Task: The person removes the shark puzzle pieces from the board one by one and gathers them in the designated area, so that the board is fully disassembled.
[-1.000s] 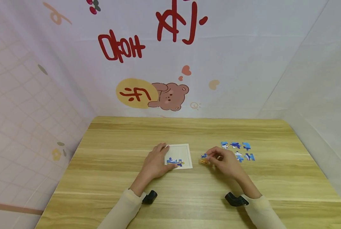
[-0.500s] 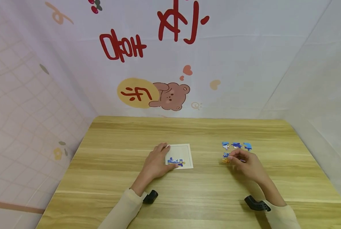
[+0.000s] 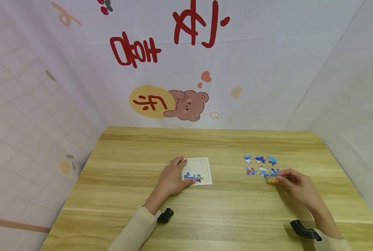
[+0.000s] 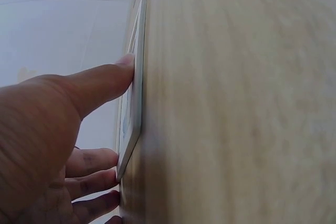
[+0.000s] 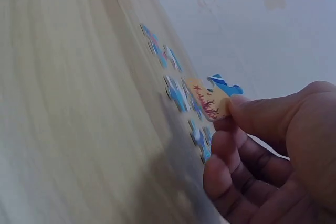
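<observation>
My left hand (image 3: 172, 177) rests at the left side of a pale square puzzle board (image 3: 202, 166). In the left wrist view its straight thumb (image 4: 105, 85) presses on the board's near edge while the other fingers touch the side. A joined strip of puzzle pieces (image 3: 193, 177) lies along the board's bottom left, partly under the thumb. Over at the right, my right hand (image 3: 299, 186) pinches a puzzle piece (image 5: 210, 98) between thumb and fingers. That piece is sandy orange with red coral and a blue top, raised just above the loose pieces.
Two rows of loose blue puzzle pieces (image 3: 259, 159) lie on the wooden table (image 3: 230, 216) at the right; one piece (image 3: 251, 171) has red on it. White printed cloth walls (image 3: 258, 87) stand around the back and sides.
My right hand has carried the pinched puzzle piece rightward from near the board, past the loose pieces to the right end of their lower row. The left hand stays on the board.
</observation>
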Available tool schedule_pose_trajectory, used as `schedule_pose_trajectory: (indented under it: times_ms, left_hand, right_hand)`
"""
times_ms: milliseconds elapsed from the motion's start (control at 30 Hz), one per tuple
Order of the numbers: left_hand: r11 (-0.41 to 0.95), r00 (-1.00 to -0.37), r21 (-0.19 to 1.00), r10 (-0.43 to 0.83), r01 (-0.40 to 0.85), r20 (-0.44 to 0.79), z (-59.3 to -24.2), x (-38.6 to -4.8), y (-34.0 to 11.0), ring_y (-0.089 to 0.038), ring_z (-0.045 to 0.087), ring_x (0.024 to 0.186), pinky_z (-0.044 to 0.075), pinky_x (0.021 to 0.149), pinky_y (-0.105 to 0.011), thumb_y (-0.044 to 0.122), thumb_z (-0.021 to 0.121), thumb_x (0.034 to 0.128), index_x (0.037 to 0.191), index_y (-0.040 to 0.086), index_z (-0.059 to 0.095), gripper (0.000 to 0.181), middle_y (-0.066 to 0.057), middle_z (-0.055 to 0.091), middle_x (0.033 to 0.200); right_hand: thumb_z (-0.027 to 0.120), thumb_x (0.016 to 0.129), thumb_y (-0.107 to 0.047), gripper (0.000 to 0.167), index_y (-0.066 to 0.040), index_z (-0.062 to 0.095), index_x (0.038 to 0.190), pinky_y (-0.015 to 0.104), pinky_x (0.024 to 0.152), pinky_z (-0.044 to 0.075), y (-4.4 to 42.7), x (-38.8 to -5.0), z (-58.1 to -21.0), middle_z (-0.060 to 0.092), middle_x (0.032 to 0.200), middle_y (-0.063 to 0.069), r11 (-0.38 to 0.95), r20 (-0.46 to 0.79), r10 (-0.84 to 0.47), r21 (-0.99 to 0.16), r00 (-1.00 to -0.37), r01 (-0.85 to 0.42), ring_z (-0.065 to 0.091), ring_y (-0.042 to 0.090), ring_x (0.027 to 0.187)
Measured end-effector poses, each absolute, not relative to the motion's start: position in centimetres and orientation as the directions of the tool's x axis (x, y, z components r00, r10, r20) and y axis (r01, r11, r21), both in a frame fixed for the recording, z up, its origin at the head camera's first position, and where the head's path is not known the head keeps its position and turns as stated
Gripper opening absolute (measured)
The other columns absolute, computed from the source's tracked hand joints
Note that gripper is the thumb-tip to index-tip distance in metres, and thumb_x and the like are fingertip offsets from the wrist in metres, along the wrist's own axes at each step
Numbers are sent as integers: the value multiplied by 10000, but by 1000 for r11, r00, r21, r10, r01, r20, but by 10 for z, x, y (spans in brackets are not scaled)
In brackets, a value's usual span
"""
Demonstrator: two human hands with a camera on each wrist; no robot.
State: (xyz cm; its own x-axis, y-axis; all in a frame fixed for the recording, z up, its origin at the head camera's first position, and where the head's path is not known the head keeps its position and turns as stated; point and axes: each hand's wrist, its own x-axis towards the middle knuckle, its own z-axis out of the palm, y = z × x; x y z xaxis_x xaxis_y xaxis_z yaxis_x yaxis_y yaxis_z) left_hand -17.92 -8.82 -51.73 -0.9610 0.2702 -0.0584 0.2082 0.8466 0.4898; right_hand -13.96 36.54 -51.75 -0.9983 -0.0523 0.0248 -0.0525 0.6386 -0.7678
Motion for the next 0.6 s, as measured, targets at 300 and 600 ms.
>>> schedule_pose_trajectory:
  times_ms: [300, 600]
  left_hand:
    - [847, -960, 486, 274, 215, -53, -517, -179, -88, -336, 391, 1491, 370, 1185, -557, 533, 810, 836, 1526, 62, 487, 896, -105, 398, 1623]
    - [846, -959, 487, 278, 218, -54, -517, -180, -88, -333, 392, 1490, 375, 1175, -564, 532, 813, 832, 1521, 60, 494, 894, -103, 395, 1624]
  right_hand:
    - [636, 1033, -238, 208, -62, 720, 1103, 205, 608, 503, 384, -132, -524, 755, 906, 27, 762, 14, -28, -647, -1000, -30, 650, -21, 757]
    - [681, 1004, -286, 168, -146, 765, 1043, 210, 617, 443, 385, -131, -528, 748, 877, -3, 840, 50, 0, -541, -999, -27, 566, -43, 716]
